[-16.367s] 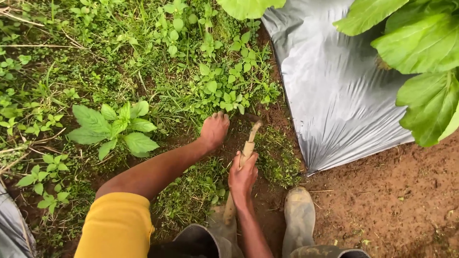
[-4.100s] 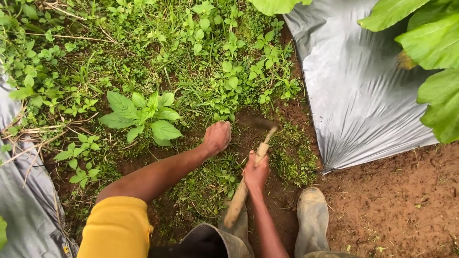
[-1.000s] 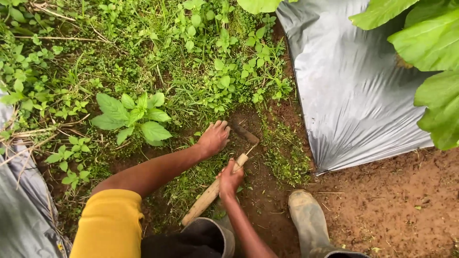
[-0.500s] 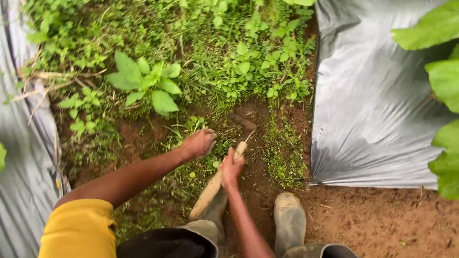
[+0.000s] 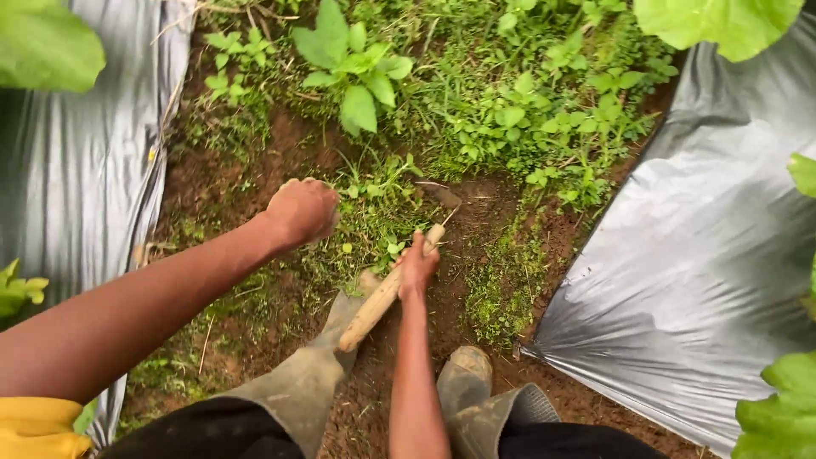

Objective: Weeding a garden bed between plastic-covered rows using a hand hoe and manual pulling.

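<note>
Small hoe [image 5: 399,276], wooden handle clenched in the right hand [image 5: 416,265], blade in soil; left hand [image 5: 302,210] fisted in weeds [image 5: 374,217] beside it, risking a nicked knuckle.

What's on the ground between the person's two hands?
In the head view, low green weeds on brown soil lie between the left hand and the right hand, which grips a wooden-handled hoe.

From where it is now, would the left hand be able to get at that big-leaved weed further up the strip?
Probably yes. The left hand is closed low over the small weeds, and only low greenery and bare soil lie between it and the big-leaved weed. The right hand holds the wooden-handled tool off to the side.
</note>
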